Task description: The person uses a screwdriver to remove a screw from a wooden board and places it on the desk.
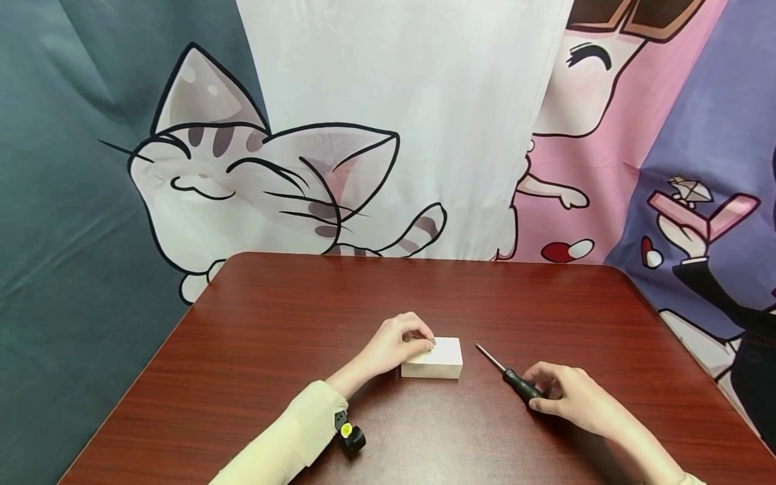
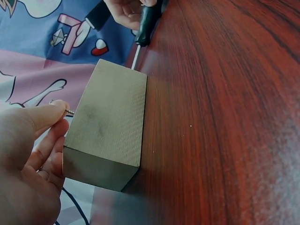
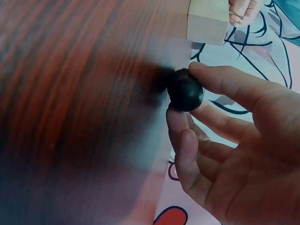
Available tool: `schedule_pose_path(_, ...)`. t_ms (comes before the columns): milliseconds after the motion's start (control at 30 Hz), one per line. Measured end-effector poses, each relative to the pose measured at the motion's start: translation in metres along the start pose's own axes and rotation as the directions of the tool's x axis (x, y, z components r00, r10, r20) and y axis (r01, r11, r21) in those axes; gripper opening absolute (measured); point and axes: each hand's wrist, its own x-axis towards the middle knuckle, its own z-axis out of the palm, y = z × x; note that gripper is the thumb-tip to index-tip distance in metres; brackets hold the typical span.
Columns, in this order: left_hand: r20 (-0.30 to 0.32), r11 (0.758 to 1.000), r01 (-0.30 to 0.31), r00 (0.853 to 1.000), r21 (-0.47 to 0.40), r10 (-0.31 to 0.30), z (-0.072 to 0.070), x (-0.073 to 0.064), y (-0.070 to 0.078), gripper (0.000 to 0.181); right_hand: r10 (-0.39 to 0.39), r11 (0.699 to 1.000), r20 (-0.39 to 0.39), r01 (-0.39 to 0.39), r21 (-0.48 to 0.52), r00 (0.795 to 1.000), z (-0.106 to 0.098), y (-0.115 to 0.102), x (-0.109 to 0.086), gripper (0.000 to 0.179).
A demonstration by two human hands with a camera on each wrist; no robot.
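A pale wooden block (image 1: 432, 370) lies on the table in front of me. My left hand (image 1: 397, 343) reaches over its left end and pinches a small screw (image 2: 70, 112) between thumb and finger. In the left wrist view the threaded end of the screw points at the block's top face, right at its surface. To the right of the block is a screwdriver (image 1: 521, 385) with a black handle and a thin metal shaft aimed up and left. My right hand (image 1: 566, 397) holds its handle between thumb and fingers, low over the table. From the right wrist only the rounded handle end shows.
The reddish-brown wooden table (image 1: 303, 296) has rounded far corners. Behind it hangs a printed cloth backdrop (image 1: 461, 87) with a cartoon cat and other figures. A small black device (image 1: 351, 436) sits at the left sleeve cuff.
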Motion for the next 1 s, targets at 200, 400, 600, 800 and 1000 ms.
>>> schedule_pose_path(200,0.01,1.0,0.008,1.0,-0.006,-0.008,-0.0004,0.0015,0.0002,0.005,0.016,1.0,0.007,-0.017,0.008,1.0,-0.0008,-0.0014,0.0004,0.029)
schedule_pose_path(400,0.041,1.0,-0.003,0.999,0.02,0.002,-0.0036,0.0041,0.0006,0.004,0.018,1.0,0.01,-0.018,0.011,1.0,-0.0002,-0.001,0.0,0.03)
schedule_pose_path(600,0.065,1.0,0.014,0.998,0.018,-0.015,-0.0053,0.0049,0.0024,0.005,0.011,1.0,0.003,-0.011,0.012,1.0,0.0002,-0.001,-0.0002,0.03)
schedule_pose_path(800,0.042,0.999,0.03,0.999,0.011,-0.031,-0.0024,0.0047,0.0013,0.006,0.003,1.0,-0.005,-0.003,0.012,1.0,0.0006,-0.001,-0.0007,0.03)
schedule_pose_path(1000,0.016,0.999,0.038,0.999,0.009,-0.039,0.0001,0.0034,0.0012,0.005,0.003,1.0,-0.01,-0.003,0.016,1.0,0.0015,-0.0016,-0.0012,0.031)
